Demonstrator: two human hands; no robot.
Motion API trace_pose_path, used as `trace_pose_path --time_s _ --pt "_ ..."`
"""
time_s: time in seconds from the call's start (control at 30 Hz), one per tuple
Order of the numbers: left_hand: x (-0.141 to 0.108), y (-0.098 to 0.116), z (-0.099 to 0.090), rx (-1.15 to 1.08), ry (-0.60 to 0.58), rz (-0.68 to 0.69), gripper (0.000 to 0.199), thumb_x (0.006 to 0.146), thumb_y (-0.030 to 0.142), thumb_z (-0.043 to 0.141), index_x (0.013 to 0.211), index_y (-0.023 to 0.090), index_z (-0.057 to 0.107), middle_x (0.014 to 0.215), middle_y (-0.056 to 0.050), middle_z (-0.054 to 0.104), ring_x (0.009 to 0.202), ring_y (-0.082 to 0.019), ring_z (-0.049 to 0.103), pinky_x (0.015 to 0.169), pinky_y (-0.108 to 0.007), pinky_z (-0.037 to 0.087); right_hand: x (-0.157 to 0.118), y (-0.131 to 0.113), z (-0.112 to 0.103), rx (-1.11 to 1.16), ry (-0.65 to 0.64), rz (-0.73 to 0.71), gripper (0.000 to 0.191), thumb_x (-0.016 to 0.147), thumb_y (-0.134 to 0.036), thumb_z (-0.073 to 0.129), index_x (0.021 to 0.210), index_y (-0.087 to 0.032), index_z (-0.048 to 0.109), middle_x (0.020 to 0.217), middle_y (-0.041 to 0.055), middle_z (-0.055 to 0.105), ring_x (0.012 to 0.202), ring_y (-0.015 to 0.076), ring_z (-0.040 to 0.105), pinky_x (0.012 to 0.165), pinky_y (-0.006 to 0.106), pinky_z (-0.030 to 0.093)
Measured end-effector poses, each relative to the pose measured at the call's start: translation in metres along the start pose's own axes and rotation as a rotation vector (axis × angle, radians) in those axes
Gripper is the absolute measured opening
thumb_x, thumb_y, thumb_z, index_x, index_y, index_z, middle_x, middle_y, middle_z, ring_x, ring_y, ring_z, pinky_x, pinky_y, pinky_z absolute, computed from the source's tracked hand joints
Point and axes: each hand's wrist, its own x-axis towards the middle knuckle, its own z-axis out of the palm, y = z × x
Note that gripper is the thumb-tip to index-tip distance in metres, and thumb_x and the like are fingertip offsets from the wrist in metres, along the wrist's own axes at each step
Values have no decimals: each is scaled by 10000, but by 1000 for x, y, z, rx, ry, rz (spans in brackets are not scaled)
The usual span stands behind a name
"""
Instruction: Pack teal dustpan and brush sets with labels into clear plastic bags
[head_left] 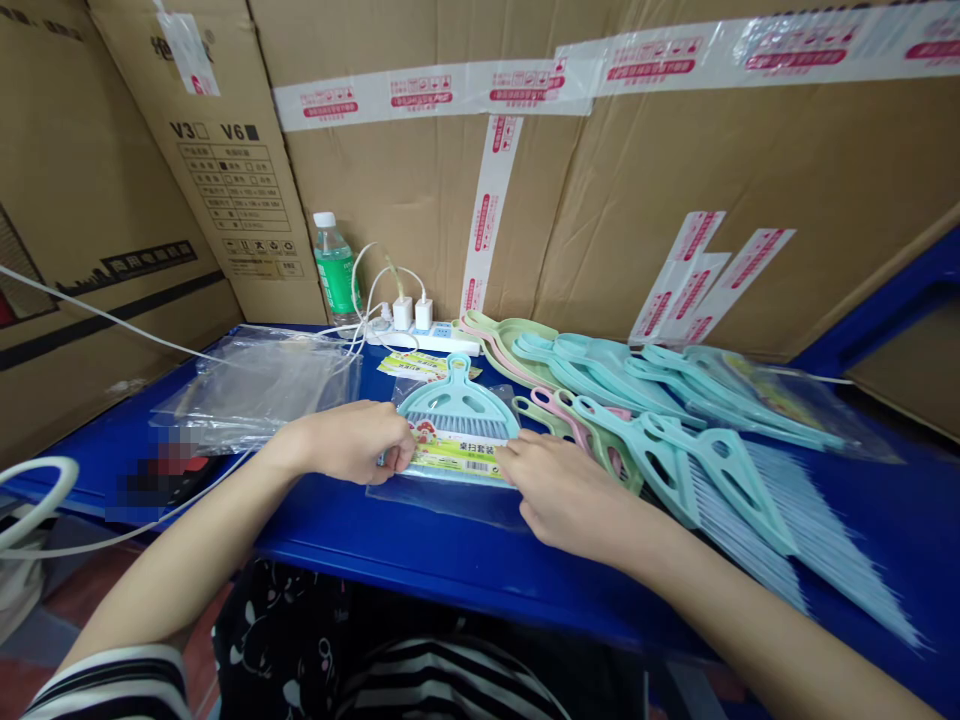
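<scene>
A light-blue brush and dustpan set [459, 402] lies in the middle of the blue table, its handle pointing away from me. Across its lower part runs a yellow-green printed card [457, 455]. Clear plastic film [450, 500] shows around the set and spreads below it. At the left end of the card my left hand [364, 442] is closed, fingers curled on the set's edge. My right hand [559, 490] pinches the right end of the card and film. Both hands rest low over the table.
Clear bags [259, 385] are stacked at the left. Several dustpans [585, 365] and brushes [750, 490] lie at the right. Behind stand a bottle [337, 275], a power strip [450, 340] with white cables, and cardboard [420, 180]. More printed cards [424, 366] lie near the strip.
</scene>
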Motion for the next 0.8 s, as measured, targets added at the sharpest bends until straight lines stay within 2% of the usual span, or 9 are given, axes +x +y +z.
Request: trace_pose_path --time_s 0.13,0.3,0.37,0.47,0.57,0.8 --pt "-1 1 3 50 4 -2 214 656 21 582 745 196 669 714 36 700 658 -122 611 610 -226 383 0 1 -1 10 2 -6 254 730 -37 529 946 -114 637 967 136 684 953 279 600 779 342 438" --pt "2 2 5 96 0 -24 56 787 158 635 757 193 665 704 20 689 653 -133 608 587 -232 364 0 1 0 16 26 -6 191 787 -74 523 923 -111 650 944 129 687 931 269 607 773 337 435" --pt "5 2 6 116 -9 -32 121 842 215 611 730 189 652 666 18 665 617 -130 590 557 -232 339 1 1 1 5 56 -18 170 844 -114 503 911 -110 659 933 129 694 919 264 614 762 334 432" --pt "10 3 7 142 -8 -38 248 897 285 562 682 184 634 615 15 624 573 -127 562 530 -237 304 5 -1 4 -11 92 -16 271 943 -182 414 900 -116 674 919 123 709 914 260 628 743 333 428" --pt "13 5 8 151 -8 -63 274 883 315 594 643 186 621 593 22 609 567 -128 555 526 -239 288 11 -1 7 -9 92 30 323 979 -230 388 896 -135 686 925 107 720 927 260 638 697 324 420" --pt "14 10 7 149 -41 -182 296 845 305 649 587 182 572 585 30 591 543 -122 525 510 -244 249 15 2 3 -13 41 74 241 957 -301 492 886 -164 677 928 81 729 899 249 659 575 298 347"
